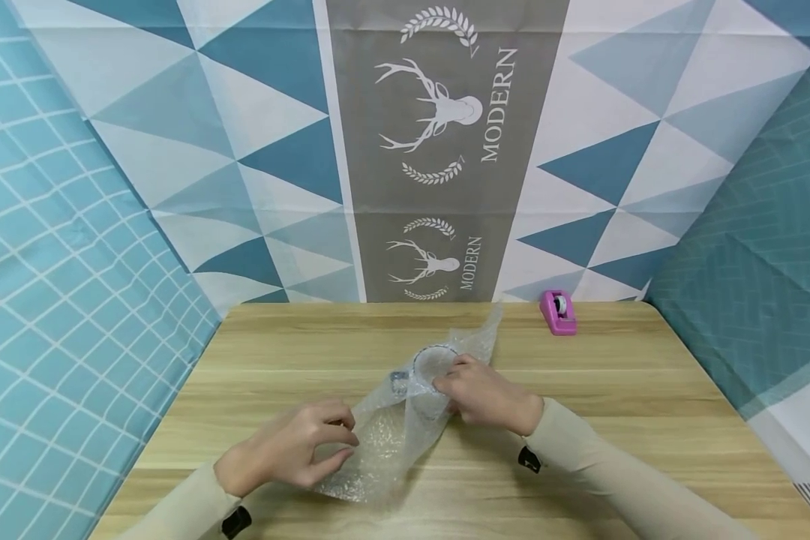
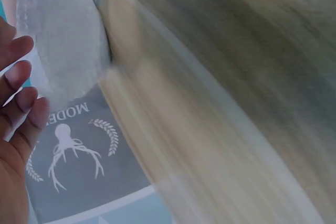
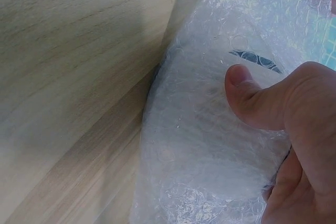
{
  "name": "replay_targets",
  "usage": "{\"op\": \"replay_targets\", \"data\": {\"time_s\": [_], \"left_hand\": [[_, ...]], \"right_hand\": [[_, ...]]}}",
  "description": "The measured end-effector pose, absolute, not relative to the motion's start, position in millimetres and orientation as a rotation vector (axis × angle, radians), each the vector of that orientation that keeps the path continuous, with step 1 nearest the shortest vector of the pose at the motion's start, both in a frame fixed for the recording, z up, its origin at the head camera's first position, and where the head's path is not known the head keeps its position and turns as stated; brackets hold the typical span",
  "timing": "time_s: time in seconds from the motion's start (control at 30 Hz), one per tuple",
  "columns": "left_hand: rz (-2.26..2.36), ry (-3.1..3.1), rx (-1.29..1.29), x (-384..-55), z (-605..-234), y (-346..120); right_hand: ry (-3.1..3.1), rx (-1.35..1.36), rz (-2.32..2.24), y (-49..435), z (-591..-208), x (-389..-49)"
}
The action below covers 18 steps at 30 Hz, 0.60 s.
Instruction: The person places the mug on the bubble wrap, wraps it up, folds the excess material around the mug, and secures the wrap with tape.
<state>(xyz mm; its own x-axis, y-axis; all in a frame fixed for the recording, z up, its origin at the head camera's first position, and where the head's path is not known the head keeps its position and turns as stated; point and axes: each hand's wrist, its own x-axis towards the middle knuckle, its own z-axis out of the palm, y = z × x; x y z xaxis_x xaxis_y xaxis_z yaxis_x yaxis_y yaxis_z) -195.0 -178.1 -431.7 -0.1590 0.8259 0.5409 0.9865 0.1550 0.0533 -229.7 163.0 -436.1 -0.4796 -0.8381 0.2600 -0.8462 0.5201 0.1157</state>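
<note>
A white mug (image 1: 433, 361) with a dark-patterned rim stands near the table's middle, partly covered by bubble wrap (image 1: 378, 456). My right hand (image 1: 484, 396) grips the mug's right side at the rim. In the right wrist view, the thumb of that right hand (image 3: 278, 103) presses the bubble wrap (image 3: 194, 124) against the mug, while its other fingers are mostly hidden behind. My left hand (image 1: 302, 442) is over the wrap's left edge, fingers loosely bent. In the left wrist view, nothing shows between the fingers of this left hand (image 2: 18, 114), and the bubble wrap (image 2: 68, 30) rises beyond them.
A pink tape dispenser (image 1: 559, 313) sits at the back right of the wooden table (image 1: 614, 375). Behind the table hangs a patterned cloth (image 1: 277, 135); blue sheets (image 1: 61, 262) border the sides.
</note>
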Motion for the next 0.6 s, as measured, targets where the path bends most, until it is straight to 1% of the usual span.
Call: {"op": "replay_targets", "data": {"time_s": [0.17,0.6], "left_hand": [[-0.532,-2.060,-1.747,-191,-436,-182],[-0.152,-2.095,-1.789,-175,-444,-182]], "right_hand": [[-2.483,1.419,0.037,163,-437,-230],[-2.494,1.409,0.042,161,-437,-230]]}}
